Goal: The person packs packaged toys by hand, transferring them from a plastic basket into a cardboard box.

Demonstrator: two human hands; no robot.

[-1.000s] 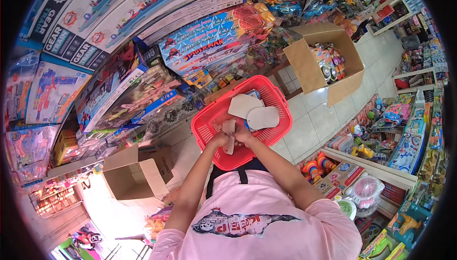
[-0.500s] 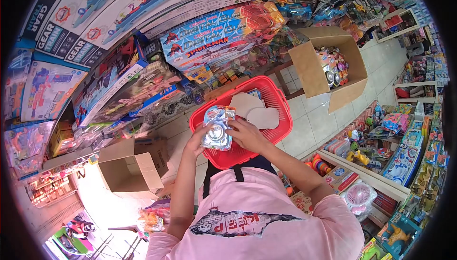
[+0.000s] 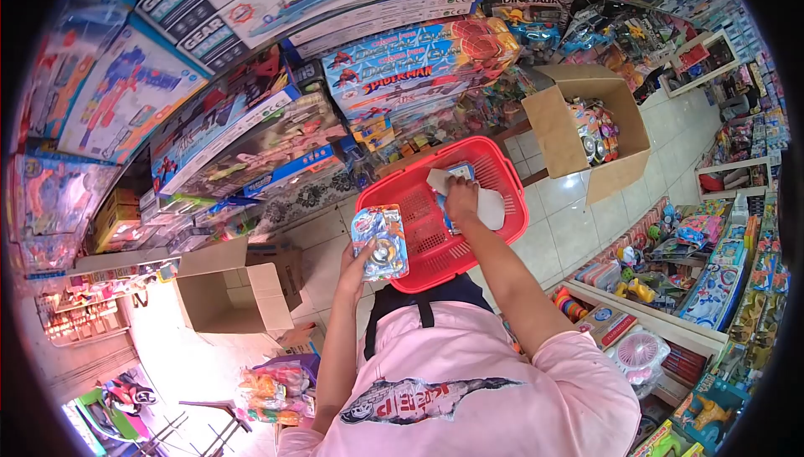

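My left hand (image 3: 357, 268) grips a carded toy pack (image 3: 382, 243) by its lower left side. The pack has a blue printed card and a round silver-and-dark toy, looking like a spinning top, under clear plastic. It hangs over the left end of a red plastic basket (image 3: 419, 245). Inside that basket, at the far side, my right hand (image 3: 461, 202) closes on a white card (image 3: 438, 179); its fingertips are partly hidden. Another white card (image 3: 491, 208) lies just right of the hand, and a blue-edged pack (image 3: 460, 171) shows beyond it.
An open carton (image 3: 634, 126) holding several packed toys stands on the tiled floor at the upper right. Another open carton (image 3: 209, 300) sits at the left. Boxed toys (image 3: 419, 72) are stacked along the far side, and low toy shelves (image 3: 662, 310) run along the right.
My right hand has left the toy pack and reached into the basket onto the white cards. My left hand keeps the pack, now turned more upright. The view has shifted slightly.
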